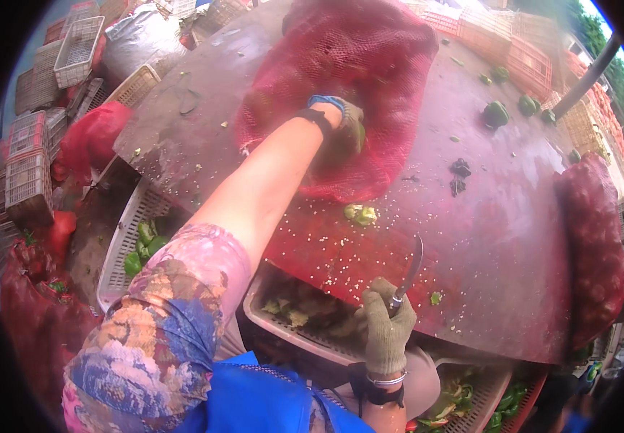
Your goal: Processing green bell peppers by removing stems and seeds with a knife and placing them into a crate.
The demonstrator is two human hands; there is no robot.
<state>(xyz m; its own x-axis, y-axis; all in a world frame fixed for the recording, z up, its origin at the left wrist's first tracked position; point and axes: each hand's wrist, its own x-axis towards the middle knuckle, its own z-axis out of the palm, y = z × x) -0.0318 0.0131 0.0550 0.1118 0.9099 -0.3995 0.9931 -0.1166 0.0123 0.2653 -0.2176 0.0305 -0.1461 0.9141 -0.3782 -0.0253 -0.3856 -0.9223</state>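
Observation:
My left hand [346,128], in a dull green glove, is stretched forward at a red mesh sack [391,79] lying on the far part of the table. Its fingers are blurred and partly hidden, with something green beside them, so its grip is unclear. Near the table's front edge, my gloved right hand [388,325] is closed round the handle of a small curved knife [416,263], blade pointing up. Between the two hands lies a pale green cut pepper piece [360,213], among scattered seeds on the reddish table [499,274].
Whole green peppers [495,114] rest at the table's far right, near a grey pole [586,79]. A full red sack [595,245] leans at the right edge. Below the front edge are a crate of scraps [305,328] and a white crate [121,252] with green peppers. Stacked crates [28,180] stand left.

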